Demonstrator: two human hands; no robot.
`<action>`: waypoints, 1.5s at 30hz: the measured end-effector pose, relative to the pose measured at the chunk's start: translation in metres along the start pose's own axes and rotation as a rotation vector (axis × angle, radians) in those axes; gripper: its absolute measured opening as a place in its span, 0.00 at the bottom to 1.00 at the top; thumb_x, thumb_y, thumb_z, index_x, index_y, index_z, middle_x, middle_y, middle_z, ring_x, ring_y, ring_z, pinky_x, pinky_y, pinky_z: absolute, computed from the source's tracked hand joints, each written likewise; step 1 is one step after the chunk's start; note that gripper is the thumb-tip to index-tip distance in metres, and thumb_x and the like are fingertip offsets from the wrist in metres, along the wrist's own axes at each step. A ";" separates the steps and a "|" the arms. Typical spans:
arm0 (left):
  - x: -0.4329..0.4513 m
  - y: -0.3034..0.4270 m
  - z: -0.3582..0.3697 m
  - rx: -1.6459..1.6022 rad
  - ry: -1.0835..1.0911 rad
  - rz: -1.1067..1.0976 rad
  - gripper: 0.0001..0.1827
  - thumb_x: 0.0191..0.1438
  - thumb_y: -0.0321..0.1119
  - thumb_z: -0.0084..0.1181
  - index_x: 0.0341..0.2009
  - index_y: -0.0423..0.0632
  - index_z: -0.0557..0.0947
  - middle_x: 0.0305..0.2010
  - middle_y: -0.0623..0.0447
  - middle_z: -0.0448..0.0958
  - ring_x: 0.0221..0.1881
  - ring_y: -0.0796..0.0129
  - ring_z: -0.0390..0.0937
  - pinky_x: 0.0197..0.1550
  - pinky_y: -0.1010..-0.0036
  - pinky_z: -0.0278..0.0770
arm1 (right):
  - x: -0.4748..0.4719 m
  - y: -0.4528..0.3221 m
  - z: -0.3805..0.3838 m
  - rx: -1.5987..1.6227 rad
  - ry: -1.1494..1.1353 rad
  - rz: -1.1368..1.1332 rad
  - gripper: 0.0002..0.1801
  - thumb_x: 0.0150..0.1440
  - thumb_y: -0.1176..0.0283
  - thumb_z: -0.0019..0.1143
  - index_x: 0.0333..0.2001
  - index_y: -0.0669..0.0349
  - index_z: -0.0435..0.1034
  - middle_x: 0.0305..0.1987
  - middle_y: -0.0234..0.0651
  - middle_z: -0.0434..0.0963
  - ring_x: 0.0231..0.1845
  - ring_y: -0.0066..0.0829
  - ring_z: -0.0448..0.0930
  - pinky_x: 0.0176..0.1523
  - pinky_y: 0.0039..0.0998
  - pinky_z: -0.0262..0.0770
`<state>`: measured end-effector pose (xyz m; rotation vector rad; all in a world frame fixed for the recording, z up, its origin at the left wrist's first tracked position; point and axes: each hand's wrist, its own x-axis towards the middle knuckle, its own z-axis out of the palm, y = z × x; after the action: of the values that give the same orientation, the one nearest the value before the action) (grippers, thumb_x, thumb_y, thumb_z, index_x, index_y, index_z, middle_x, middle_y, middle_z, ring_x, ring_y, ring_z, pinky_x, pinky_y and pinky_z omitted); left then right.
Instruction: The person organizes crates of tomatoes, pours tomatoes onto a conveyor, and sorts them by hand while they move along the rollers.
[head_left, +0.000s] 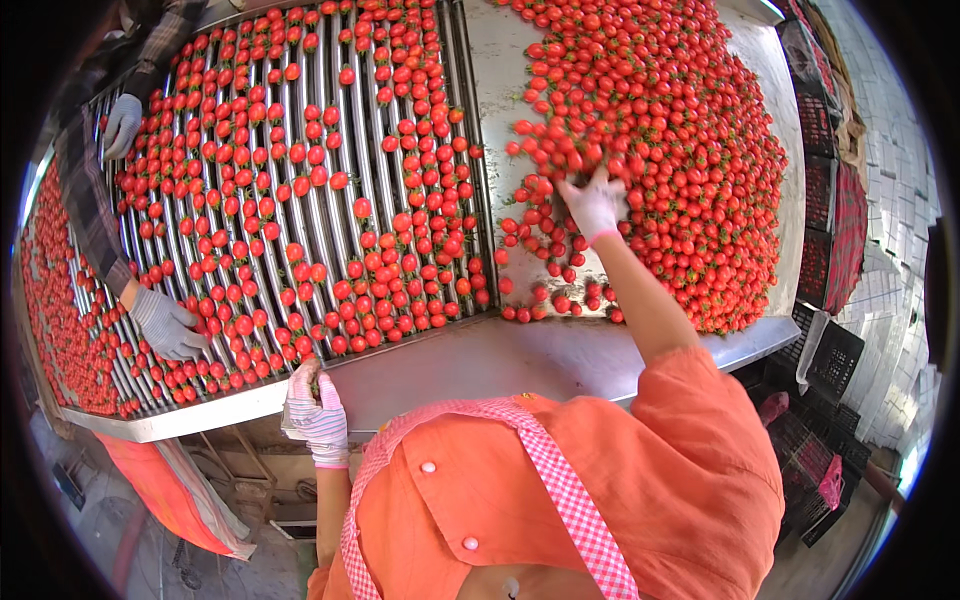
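Observation:
A big heap of small red tomatoes with green stems (697, 172) lies on a metal tray (499, 90). My right hand (596, 201), in a light glove with a pink cuff, reaches into the heap's left side with fingers spread; tomatoes around it are blurred. To the left, metal rollers (322, 217) carry many scattered tomatoes. At their near edge is my left hand (319, 412), in a striped glove, its fingers curled at the metal rim. Something small and dark green shows between its thumb and fingers, too small to name.
Another person's gloved hands (166, 326) work over the rollers at the left, one near, one farther back. Black plastic crates (815, 191) line the tray's right side. More crates (806, 450) stand lower right. A red-orange sack (161, 487) hangs below the roller frame.

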<state>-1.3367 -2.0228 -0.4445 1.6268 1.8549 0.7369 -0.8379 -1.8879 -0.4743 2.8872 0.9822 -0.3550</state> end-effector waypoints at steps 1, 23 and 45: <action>0.003 0.002 0.001 -0.011 -0.004 0.009 0.11 0.56 0.24 0.54 0.45 0.39 0.78 0.43 0.44 0.79 0.45 0.55 0.78 0.51 0.66 0.75 | 0.016 -0.016 -0.001 0.151 -0.009 -0.053 0.54 0.43 0.45 0.69 0.64 0.62 0.52 0.57 0.61 0.59 0.52 0.60 0.72 0.57 0.44 0.71; 0.024 -0.027 -0.004 0.243 -0.082 0.517 0.13 0.58 0.31 0.57 0.46 0.39 0.80 0.42 0.42 0.79 0.40 0.52 0.79 0.46 0.64 0.78 | -0.056 -0.145 0.070 0.206 -0.067 -0.848 0.51 0.52 0.46 0.58 0.71 0.59 0.46 0.73 0.55 0.48 0.74 0.54 0.49 0.72 0.55 0.47; 0.012 0.026 -0.004 0.445 -0.347 -0.271 0.33 0.57 0.65 0.45 0.65 0.68 0.67 0.67 0.55 0.66 0.59 0.59 0.70 0.56 0.67 0.71 | -0.211 0.011 0.091 0.349 -0.656 -1.537 0.14 0.54 0.62 0.51 0.42 0.54 0.74 0.52 0.35 0.75 0.59 0.33 0.70 0.62 0.52 0.56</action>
<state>-1.3227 -2.0085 -0.4240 1.5839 2.0066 -0.0815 -1.0110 -2.0348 -0.5123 1.2584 2.7672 -1.4221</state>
